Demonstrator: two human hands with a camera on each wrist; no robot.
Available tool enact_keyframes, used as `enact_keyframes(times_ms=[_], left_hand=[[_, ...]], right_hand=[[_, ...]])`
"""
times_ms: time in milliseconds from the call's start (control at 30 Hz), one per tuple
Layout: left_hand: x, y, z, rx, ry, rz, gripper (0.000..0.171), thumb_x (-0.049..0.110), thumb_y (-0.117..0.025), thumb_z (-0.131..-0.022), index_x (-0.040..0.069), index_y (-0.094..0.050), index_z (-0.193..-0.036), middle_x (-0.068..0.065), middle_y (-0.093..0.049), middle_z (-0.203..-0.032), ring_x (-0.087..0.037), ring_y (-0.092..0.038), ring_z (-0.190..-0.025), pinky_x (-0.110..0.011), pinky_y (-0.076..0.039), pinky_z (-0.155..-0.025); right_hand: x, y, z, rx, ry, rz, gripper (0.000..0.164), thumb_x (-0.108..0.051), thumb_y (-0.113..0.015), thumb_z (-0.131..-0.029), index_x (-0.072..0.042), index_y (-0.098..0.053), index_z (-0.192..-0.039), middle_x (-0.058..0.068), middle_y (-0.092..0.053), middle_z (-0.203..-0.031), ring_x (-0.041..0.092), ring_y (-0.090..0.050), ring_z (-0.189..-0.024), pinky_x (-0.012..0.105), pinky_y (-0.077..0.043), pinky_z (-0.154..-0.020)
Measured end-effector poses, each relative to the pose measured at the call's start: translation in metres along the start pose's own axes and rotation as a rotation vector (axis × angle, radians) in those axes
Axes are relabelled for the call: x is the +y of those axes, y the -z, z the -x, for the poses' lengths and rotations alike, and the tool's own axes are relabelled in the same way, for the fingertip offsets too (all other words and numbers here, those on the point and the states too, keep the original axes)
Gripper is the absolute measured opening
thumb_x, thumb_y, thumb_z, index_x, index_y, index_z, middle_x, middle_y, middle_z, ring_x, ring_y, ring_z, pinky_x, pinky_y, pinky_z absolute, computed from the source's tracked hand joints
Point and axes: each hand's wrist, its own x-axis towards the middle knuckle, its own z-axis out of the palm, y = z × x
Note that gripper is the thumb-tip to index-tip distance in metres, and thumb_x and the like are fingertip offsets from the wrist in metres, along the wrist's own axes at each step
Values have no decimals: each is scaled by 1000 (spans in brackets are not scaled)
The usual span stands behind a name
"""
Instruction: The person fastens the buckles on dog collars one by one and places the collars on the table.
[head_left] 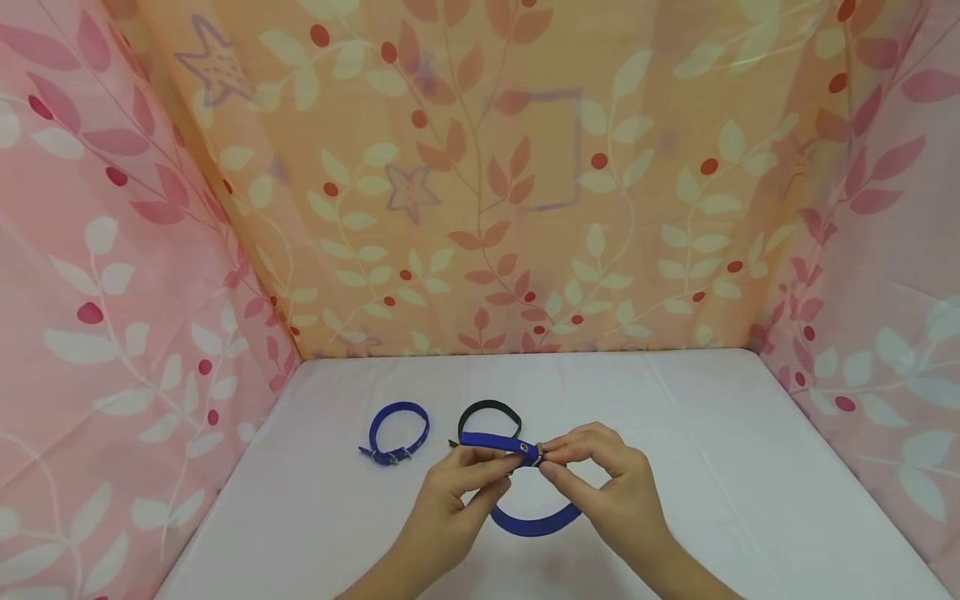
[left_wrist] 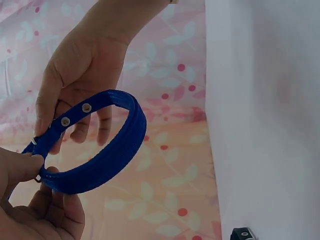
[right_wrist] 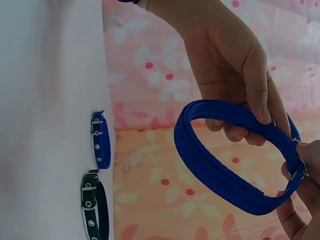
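A blue collar (head_left: 536,527) with metal eyelets is held above the table in both hands, its strap looped into a ring. My left hand (head_left: 457,492) pinches the strap beside the metal buckle (head_left: 538,455). At the buckle itself, my right hand (head_left: 615,479) grips the strap end between thumb and fingers. The wide loop (left_wrist: 100,172) of the collar hangs free of the hands in the left wrist view. Fingers partly cover the buckle in both wrist views.
A smaller blue collar (head_left: 384,456), buckled into a ring, stands on the white table (head_left: 315,517) to the left. Next to it is a dark collar (head_left: 490,405), partly behind the held one. Patterned cloth walls (head_left: 480,183) enclose the table's back and sides.
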Motion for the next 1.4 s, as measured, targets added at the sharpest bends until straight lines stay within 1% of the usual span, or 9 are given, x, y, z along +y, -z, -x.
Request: enact_keyframes(times_ms=[133, 267, 433, 700, 833, 1000, 1100, 1267, 1400], left_hand=[[1, 0, -1, 15, -36, -18, 28, 7, -67, -99, 19, -76, -123, 4, -68, -115, -14, -63, -105, -27, -60, -81], [0, 1, -2, 14, -73, -35, 33, 0, -65, -98, 18, -76, -124, 3, -64, -115, -16, -63, -104, -27, -60, -81], [-1, 2, -3, -7, -35, -29, 38, 0, -61, -100, 24, -73, -127, 6, -59, -118, -15, -61, -105, -25, -58, -85], [-1, 1, -3, -25, -35, -43, 32, 7, -65, -100, 24, -73, -126, 8, -65, -118, -13, -61, -98, -26, -56, -80], [1, 1, -2, -30, 16, -43, 29, 15, -72, -97, 28, -70, -122, 12, -70, -109, -10, -63, -93, -27, -56, -78], [2, -1, -1, -38, 87, -18, 36, 19, -76, -94, 31, -63, -125, 13, -71, -104, -8, -65, -90, -27, -56, -77], [2, -1, -1, -24, 115, -19, 40, 18, -78, -92, 30, -61, -126, 15, -72, -104, -9, -64, -89, -26, -56, -77], [5, -1, -1, 15, 157, -9, 40, 14, -79, -91, 28, -61, -124, 15, -73, -105, -11, -64, -91, -25, -54, -80], [3, -2, -1, -22, 168, 9, 41, 15, -78, -92, 28, -59, -126, 14, -73, -106, -10, -66, -92, -25, -55, -81]], right_hand=[[0, 2, -1, -3, 39, 15, 20, -10, -85, -84, -26, -78, -93, -8, -76, -100, 14, -64, -100, 26, -49, -86], [3, 5, -4, -50, 70, 91, 19, -15, -85, -85, -30, -77, -94, -13, -75, -101, 10, -64, -100, 28, -48, -86], [4, 10, -7, -109, 95, 148, 17, -19, -83, -88, -32, -76, -97, -14, -73, -105, 8, -66, -103, 24, -52, -90], [1, 9, -7, -98, 78, 131, 21, -18, -83, -88, -30, -70, -99, -12, -72, -111, 10, -64, -110, 25, -52, -95], [2, 5, -6, -96, 152, 87, 27, -12, -84, -86, -28, -70, -102, -10, -73, -111, 12, -64, -108, 27, -51, -93], [4, 1, -3, -83, 252, 78, 34, -6, -86, -82, -26, -71, -105, -8, -73, -106, 14, -62, -105, 25, -46, -90], [5, 2, -4, -75, 269, 100, 35, -6, -86, -81, -26, -73, -107, -10, -73, -103, 13, -62, -103, 24, -45, -91], [6, 4, -4, -78, 239, 135, 34, -9, -87, -82, -29, -74, -107, -15, -73, -100, 11, -62, -103, 25, -44, -92], [7, 4, -5, -77, 279, 122, 37, -6, -87, -80, -27, -74, -107, -13, -74, -101, 12, -63, -103, 25, -44, -93]])
